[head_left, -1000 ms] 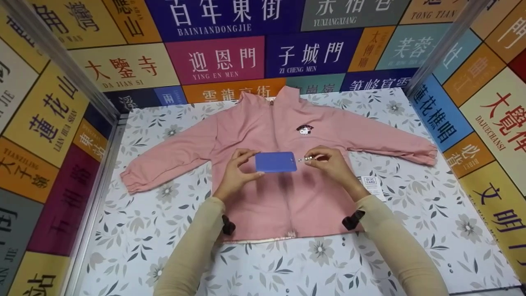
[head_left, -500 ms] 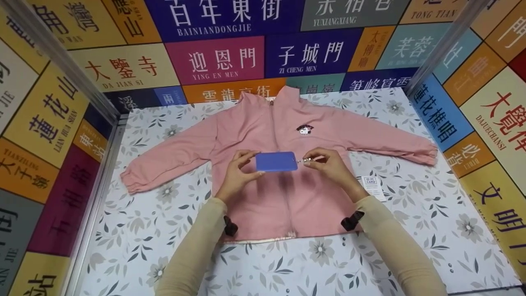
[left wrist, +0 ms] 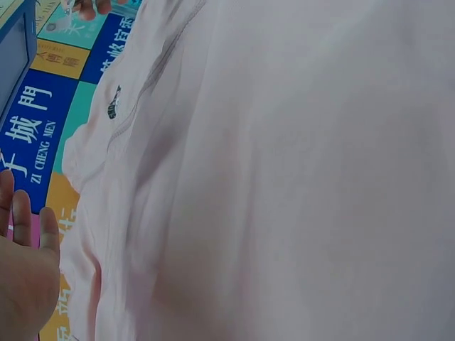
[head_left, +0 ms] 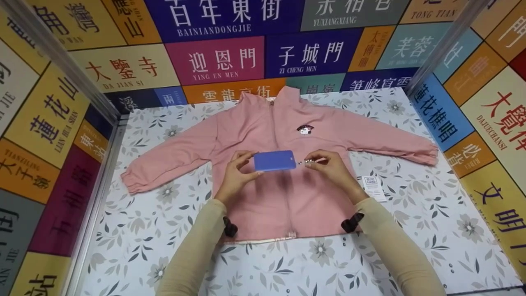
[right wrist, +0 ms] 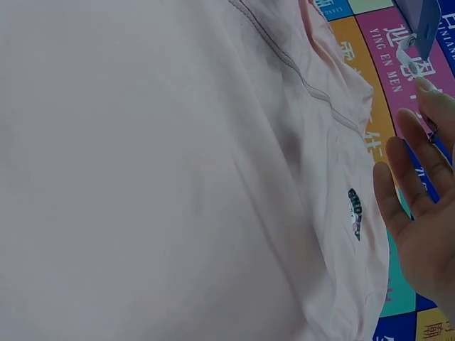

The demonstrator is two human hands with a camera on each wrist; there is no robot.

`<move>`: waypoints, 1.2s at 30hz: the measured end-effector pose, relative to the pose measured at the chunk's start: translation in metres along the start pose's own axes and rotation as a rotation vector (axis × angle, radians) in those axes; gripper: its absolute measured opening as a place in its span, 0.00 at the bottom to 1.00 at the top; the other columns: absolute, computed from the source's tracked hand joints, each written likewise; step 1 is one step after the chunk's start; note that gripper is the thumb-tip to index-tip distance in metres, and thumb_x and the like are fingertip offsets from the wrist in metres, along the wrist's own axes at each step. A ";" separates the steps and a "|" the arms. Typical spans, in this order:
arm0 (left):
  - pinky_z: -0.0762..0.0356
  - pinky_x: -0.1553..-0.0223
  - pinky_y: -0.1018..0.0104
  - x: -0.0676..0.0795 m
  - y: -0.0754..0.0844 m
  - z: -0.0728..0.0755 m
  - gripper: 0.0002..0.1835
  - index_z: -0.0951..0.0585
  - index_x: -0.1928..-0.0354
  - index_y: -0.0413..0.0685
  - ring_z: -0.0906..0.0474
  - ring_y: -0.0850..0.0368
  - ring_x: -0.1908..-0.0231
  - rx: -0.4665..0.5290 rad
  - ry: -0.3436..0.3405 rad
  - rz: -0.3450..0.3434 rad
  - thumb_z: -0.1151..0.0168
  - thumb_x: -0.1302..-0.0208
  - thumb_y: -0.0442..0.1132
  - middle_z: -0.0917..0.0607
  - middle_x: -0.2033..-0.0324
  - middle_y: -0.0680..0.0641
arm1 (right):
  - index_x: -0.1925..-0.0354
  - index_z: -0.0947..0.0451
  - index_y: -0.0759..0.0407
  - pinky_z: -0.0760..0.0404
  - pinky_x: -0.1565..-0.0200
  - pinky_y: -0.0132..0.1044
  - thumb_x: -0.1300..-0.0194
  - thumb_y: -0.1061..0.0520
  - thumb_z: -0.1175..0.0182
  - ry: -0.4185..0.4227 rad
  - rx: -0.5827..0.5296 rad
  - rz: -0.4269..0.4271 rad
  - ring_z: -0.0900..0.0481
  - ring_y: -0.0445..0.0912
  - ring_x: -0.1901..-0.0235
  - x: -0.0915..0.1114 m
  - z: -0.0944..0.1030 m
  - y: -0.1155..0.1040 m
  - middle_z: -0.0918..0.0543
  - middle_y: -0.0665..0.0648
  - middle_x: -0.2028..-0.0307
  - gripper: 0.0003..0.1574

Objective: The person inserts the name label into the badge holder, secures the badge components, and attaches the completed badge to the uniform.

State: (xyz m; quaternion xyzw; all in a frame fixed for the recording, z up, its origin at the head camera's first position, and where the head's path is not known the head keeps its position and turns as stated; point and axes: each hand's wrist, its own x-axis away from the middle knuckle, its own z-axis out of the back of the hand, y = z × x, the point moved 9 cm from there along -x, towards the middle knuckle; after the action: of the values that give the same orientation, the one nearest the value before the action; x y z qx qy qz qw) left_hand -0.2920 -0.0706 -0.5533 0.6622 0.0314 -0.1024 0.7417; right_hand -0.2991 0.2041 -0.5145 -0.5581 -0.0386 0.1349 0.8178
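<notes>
In the head view my left hand [head_left: 235, 177] grips the left end of a flat blue card holder [head_left: 274, 160], fingers above and thumb below. My right hand [head_left: 333, 167] pinches a small shiny metal clip [head_left: 308, 161] just off the holder's slotted right end. A clear strap [right wrist: 408, 60] appears between holder and fingertips in the right wrist view; whether it runs through the slot I cannot tell. Both hands are above a pink zip jacket [head_left: 259, 213]. The left wrist view catches only part of the left hand [left wrist: 25, 277] and the holder's edge [left wrist: 14, 53].
The jacket lies front up, sleeves spread, on a flower-patterned white table [head_left: 415, 213]. A small white printed card [head_left: 373, 189] lies right of the jacket, near my right forearm. Panels with coloured place-name signs [head_left: 222, 59] enclose the back and both sides.
The card holder has shifted very slightly left, and its right end has tipped up a little. Its gap to the right hand narrowed, then widened again. Both hands keep their holds.
</notes>
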 end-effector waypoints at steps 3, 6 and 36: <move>0.35 0.31 0.42 0.002 0.006 0.000 0.35 0.23 0.39 0.36 0.32 0.40 0.38 -0.008 -0.010 0.007 0.23 0.54 0.28 0.26 0.42 0.35 | 0.56 0.16 0.66 0.21 0.52 0.30 0.40 0.61 0.31 0.021 0.024 -0.004 0.20 0.38 0.58 0.000 0.004 0.003 0.14 0.66 0.57 0.14; 0.35 0.31 0.43 0.006 0.019 0.000 0.35 0.22 0.39 0.37 0.31 0.41 0.37 -0.018 -0.030 0.005 0.23 0.52 0.30 0.26 0.42 0.34 | 0.56 0.16 0.66 0.21 0.52 0.30 0.41 0.61 0.31 0.054 0.039 -0.011 0.19 0.42 0.57 -0.006 0.009 0.017 0.15 0.66 0.57 0.14; 0.35 0.31 0.41 0.020 0.033 -0.003 0.35 0.23 0.39 0.33 0.31 0.40 0.39 -0.004 -0.067 -0.032 0.23 0.52 0.30 0.26 0.44 0.33 | 0.61 0.13 0.59 0.24 0.48 0.38 0.44 0.60 0.28 0.104 0.248 -0.028 0.20 0.48 0.57 -0.053 0.019 0.082 0.13 0.59 0.60 0.10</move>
State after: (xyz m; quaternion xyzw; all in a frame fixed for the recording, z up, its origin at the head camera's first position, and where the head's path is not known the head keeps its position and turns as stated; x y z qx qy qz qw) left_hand -0.2657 -0.0666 -0.5252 0.6562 0.0172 -0.1364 0.7419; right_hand -0.3688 0.2354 -0.5789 -0.4585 0.0133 0.0982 0.8832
